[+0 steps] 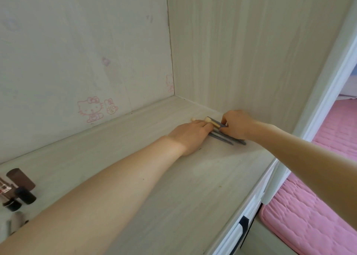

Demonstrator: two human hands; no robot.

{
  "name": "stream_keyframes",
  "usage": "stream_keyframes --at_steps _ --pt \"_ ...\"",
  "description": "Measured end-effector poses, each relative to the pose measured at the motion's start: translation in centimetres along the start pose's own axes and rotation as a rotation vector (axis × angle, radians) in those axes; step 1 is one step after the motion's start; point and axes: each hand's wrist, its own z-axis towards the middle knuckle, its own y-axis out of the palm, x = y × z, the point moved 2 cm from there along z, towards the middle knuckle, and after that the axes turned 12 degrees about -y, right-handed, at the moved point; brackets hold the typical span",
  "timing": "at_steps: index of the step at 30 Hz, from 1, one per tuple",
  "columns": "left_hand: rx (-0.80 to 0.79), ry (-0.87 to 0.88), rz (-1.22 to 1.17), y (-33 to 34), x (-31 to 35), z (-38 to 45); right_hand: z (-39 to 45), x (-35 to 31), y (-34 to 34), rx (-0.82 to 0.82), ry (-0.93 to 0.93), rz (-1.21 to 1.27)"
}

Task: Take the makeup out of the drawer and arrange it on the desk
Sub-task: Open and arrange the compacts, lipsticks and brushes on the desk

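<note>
Hands meet on grey makeup brushes (225, 137) lying on the surface (173, 187): left grip (190, 134) flat and wide, right grip (236, 124) pinching them.

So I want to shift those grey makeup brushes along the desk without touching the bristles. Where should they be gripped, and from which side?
Probably by the grey makeup brushes' tapered handles, which point toward the desk front edge. Come from above and the near side: both hands and the side wall crowd the bristle end.

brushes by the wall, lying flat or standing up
Lying flat: the brushes rest on the desk, grey handles fanned toward the camera, with both hands on them.
</note>
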Motion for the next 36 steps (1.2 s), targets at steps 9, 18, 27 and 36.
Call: stream_keyframes --at_steps 9,18,27,36 --pt "0.105 0.086 0.196 -0.2 0.9 0.2 0.0 0.2 0.3 -0.068 0.088 -0.020" --pt "0.049 0.070 0.233 -0.6 0.4 -0.3 -0.5 0.1 0.1 -0.012 0.052 0.046" --pt "0.004 0.132 0.303 -1.0 -0.3 -1.9 -1.2 -1.1 -3.0 0.124 -0.039 -0.047" --pt "0.059 0.162 0.141 -0.9 -1.8 -3.8 -1.7 -0.8 -2.5 0.013 -0.078 0.099"
